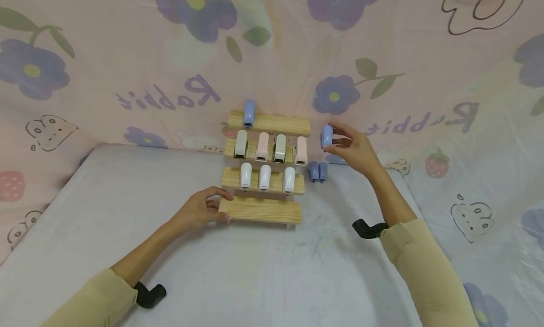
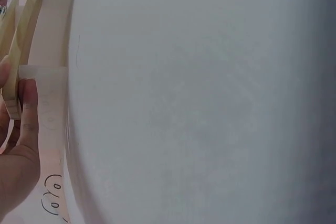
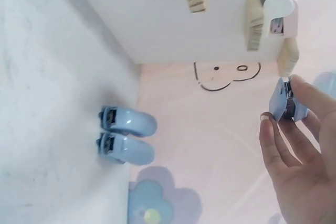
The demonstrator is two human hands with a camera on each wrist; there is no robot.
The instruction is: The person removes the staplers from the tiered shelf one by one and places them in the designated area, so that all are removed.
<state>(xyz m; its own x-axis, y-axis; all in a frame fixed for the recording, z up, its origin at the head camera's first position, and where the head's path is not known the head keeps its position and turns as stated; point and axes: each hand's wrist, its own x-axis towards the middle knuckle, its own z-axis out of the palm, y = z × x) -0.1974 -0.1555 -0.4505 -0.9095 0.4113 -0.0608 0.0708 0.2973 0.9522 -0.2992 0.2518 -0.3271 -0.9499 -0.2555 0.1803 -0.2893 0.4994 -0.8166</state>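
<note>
My right hand [image 1: 353, 147] pinches a small blue stapler [image 1: 326, 136] between thumb and fingers, just right of the tiered wooden rack's top steps. In the right wrist view the held blue stapler [image 3: 286, 102] is right beside the end of a wooden step [image 3: 288, 57]. With my left hand [image 1: 203, 207] I grip the left end of the rack's lowest step [image 1: 260, 210], thumb and fingers on either side of the board [image 2: 23, 40]. Another blue stapler [image 1: 249, 113] stands on the top step, left of its middle. Two more blue staplers [image 3: 128, 121] stand side by side on the table.
Several pink and grey-green staplers [image 1: 262, 146] stand on the second step from the top. Below them, three white staplers [image 1: 265, 177] line the third step. A patterned curtain [image 1: 272, 72] hangs behind the white-covered table [image 1: 178, 270].
</note>
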